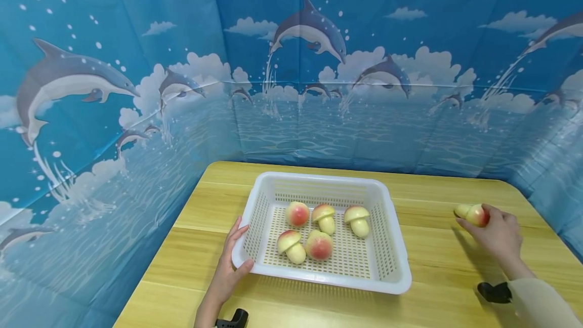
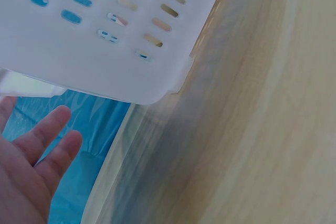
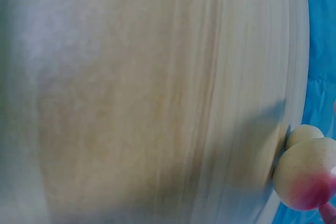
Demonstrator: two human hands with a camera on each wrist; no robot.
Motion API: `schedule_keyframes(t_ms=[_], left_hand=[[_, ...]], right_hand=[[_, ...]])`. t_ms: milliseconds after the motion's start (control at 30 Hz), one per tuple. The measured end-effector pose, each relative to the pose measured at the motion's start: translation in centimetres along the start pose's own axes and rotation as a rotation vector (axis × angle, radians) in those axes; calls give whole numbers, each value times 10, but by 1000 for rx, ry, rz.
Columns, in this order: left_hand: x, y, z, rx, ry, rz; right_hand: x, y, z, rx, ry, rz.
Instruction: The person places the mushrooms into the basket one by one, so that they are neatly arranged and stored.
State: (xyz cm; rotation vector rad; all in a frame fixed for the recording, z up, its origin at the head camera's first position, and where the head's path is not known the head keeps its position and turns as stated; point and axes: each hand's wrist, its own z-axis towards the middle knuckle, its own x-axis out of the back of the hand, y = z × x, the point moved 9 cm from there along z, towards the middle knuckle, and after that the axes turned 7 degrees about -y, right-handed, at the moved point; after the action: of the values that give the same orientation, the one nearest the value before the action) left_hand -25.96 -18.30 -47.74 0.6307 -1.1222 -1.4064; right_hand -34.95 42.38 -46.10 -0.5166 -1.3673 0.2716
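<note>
In the head view a white plastic basket (image 1: 319, 279) stands on the table. Inside it lie several toy mushrooms (image 1: 359, 220) with yellow-and-red caps; two pieces (image 1: 319, 245) show only a round red-tinged top. At the basket's near left corner, my left hand (image 1: 226, 267) rests its thumb and fingers on the rim. The left wrist view shows fingers (image 2: 58, 156) of that hand spread and fairly straight beside the basket wall (image 2: 89, 59). Far to the right, my right hand (image 1: 503, 234) pinches another toy mushroom (image 1: 474, 215) by its cap, the pale stem pointing left; the right wrist view shows its red patch (image 3: 310, 187).
The wooden table (image 1: 437, 267) has rounded far corners. A blue curtain (image 1: 291, 125) printed with dolphins hangs behind it and at both sides. Black straps with small devices (image 1: 494, 292) sit at the wrists.
</note>
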Motion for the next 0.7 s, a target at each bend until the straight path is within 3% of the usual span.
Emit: schedule_keyframes(t_ms=[700], left_hand=[[1,-2,0,13,5,0]], right_hand=[[-8,-2,0,-6,20,48]])
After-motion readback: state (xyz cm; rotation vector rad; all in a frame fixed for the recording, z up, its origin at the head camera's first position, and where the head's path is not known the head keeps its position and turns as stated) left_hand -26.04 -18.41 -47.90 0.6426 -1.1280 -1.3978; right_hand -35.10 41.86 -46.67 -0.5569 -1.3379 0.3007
